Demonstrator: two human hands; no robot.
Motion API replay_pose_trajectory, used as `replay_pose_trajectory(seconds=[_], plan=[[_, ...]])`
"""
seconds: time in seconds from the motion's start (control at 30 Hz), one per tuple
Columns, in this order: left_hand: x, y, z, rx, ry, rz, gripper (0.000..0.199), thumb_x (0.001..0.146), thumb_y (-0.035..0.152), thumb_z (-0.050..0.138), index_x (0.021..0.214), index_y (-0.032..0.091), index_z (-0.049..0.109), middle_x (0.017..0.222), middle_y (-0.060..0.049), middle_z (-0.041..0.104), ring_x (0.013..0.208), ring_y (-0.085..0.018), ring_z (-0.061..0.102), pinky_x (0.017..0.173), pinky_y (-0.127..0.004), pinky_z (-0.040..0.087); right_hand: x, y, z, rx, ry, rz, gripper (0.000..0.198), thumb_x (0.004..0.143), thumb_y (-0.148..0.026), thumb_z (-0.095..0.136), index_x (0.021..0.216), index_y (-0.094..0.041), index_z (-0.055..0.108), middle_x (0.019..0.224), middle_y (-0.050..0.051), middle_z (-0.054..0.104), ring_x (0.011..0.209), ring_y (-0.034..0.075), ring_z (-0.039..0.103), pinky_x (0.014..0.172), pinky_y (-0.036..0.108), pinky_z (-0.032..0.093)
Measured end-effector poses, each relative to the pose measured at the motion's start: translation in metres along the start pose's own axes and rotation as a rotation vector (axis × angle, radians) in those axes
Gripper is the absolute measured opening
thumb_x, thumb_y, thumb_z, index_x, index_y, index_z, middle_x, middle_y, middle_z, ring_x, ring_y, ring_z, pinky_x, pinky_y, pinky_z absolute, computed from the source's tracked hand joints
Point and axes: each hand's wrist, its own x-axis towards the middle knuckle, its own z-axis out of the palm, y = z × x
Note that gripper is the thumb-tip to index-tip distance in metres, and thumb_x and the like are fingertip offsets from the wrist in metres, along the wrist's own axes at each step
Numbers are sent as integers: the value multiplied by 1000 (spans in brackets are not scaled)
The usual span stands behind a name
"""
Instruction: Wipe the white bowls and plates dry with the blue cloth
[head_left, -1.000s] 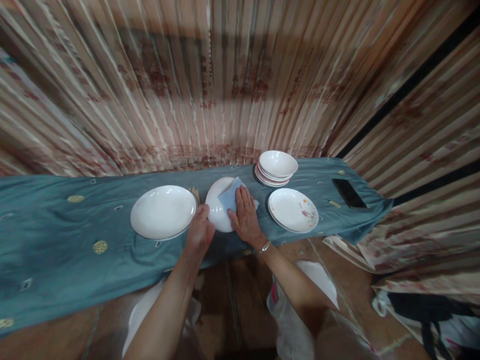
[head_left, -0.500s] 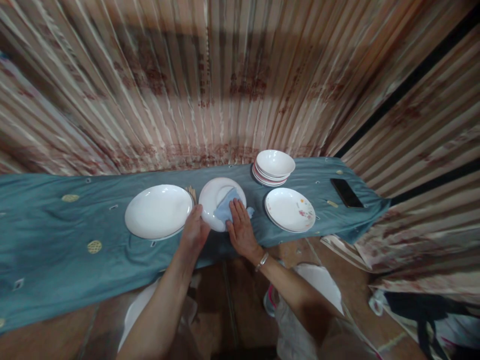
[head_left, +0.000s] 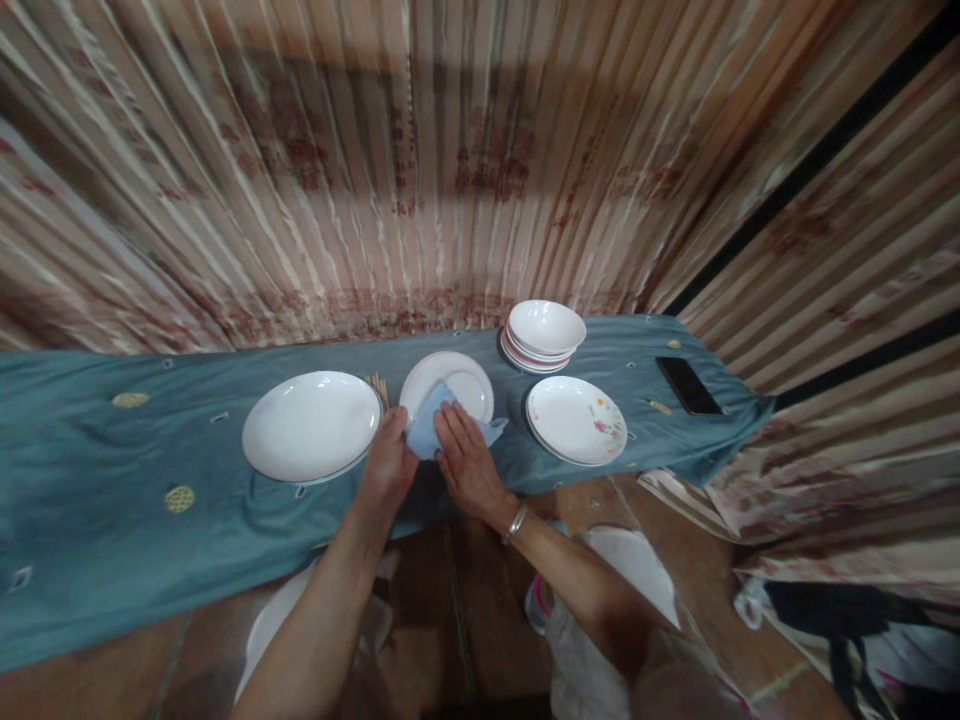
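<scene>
My left hand (head_left: 388,462) grips the left edge of a white bowl (head_left: 481,393), thumb on top and the other fingers mostly hidden. The bowl's underside with its round foot ring faces up, tilted towards me. My right hand (head_left: 466,458) lies over a light blue cloth (head_left: 424,428) and presses it against the near left part of the bowl. One corner of the cloth sticks out to the right of my fingers. A silver bracelet (head_left: 517,524) circles my right wrist.
Large white oval plates (head_left: 311,425) lie to the left, with chopsticks (head_left: 377,385) beside them. On the right are flower-printed plates (head_left: 576,420), a stack of bowls (head_left: 546,328) behind them, and a black phone (head_left: 688,386). A green cloth (head_left: 90,470) covers the table; a curtain (head_left: 337,200) hangs behind.
My right hand and the blue cloth have slid left and towards me across the bowl, which now shows more of its foot ring. My left hand keeps its grip.
</scene>
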Motion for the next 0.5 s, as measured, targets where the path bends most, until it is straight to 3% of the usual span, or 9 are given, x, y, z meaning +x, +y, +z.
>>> replay_pose_trajectory(seconds=[0.13,0.3,0.5], plan=[[-2,0,0,44,1,36,14,78,35,66,76,22,60,77,-2,63,77,-19,61,76,-33,53,13,2,-5,-39,3,-23,52,101,-27,31,151,-11,31,158,15,32,152,24,6,120,51,25],[-6,2,2,131,-24,55,11,75,26,68,83,23,61,87,-5,63,90,-23,61,79,-33,51,29,6,-15,-67,66,-19,51,102,-32,29,146,-8,39,154,16,37,151,24,10,120,48,21],[-8,2,12,71,-35,31,9,80,28,62,80,23,55,75,1,58,70,-16,55,71,-30,47,39,15,-21,-73,114,111,56,100,-37,31,148,-9,35,152,17,38,149,25,19,120,49,16]])
